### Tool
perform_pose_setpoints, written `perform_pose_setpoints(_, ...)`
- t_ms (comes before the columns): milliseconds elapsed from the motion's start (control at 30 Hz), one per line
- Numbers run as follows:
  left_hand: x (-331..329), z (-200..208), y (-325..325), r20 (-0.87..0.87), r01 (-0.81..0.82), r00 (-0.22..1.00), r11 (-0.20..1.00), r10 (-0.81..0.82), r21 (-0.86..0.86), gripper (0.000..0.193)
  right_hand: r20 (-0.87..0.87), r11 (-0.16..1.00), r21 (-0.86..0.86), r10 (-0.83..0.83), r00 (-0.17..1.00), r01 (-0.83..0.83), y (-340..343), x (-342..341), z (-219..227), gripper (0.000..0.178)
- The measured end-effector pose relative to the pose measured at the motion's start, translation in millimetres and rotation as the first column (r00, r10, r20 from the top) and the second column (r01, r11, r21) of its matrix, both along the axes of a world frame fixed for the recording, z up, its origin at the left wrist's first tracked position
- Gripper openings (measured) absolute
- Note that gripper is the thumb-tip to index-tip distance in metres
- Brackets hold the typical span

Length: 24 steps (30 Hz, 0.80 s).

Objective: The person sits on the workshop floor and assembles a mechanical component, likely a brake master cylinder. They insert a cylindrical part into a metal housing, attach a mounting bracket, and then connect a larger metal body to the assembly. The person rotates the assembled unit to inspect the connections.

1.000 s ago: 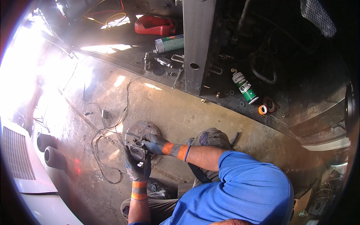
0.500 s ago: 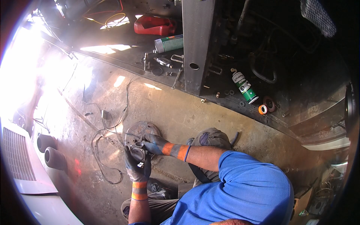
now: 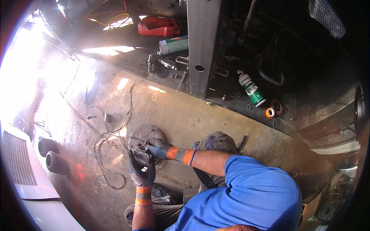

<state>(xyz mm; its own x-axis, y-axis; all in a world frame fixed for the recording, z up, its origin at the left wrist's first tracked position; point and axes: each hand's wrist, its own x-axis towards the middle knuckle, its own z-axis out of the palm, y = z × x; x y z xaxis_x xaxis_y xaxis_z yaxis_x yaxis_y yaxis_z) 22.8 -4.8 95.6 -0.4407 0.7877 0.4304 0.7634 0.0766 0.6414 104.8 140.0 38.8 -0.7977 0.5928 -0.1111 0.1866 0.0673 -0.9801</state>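
Observation:
Between my hands is a dark metal housing (image 3: 141,158) with a wide round opening and a smaller ring-shaped opening at its upper edge. My left hand (image 3: 141,174), in a grey and orange work glove, is closed around its lower left side. My right hand (image 3: 158,148), gloved alike, grips its upper right edge. A small shiny piece (image 3: 144,169) shows beside my left hand; what it belongs to I cannot make out. Beneath the housing a round rusty metal plate (image 3: 143,132) lies on the floor. Some of the fingers are hidden behind the housing.
A dark cable (image 3: 101,161) loops over the concrete floor at the left. Along the dark metal ledge lie a wrench (image 3: 182,81), a spray can (image 3: 251,89), a second can (image 3: 174,45), a red container (image 3: 158,26) and an orange roll (image 3: 269,112). A steel post (image 3: 203,46) rises there.

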Motion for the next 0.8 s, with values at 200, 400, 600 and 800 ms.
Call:
perform_pose_setpoints(200,0,-1,-1,0.016,-0.014,1.0,1.0,0.015,-0.022,0.088,0.002,0.999,-0.04,-0.009,1.0,0.009,-1,2,5,0.032)
perform_pose_setpoints(400,0,-3,0,0.035,0.0,0.999,1.0,0.0,0.0,0.088,-0.011,1.0,0.009,-0.01,1.0,0.01,-1,2,0,0.032)
perform_pose_setpoints(600,2,2,0,0.072,0.012,0.997,1.0,-0.011,-0.008,0.087,-0.008,0.999,0.035,0.008,1.0,-0.008,1,0,-5,0.031)
perform_pose_setpoints(800,2,5,0,0.003,0.014,1.0,1.0,-0.014,0.004,0.086,-0.076,0.998,0.065,-0.002,0.997,0.007,-1,1,3,0.03)
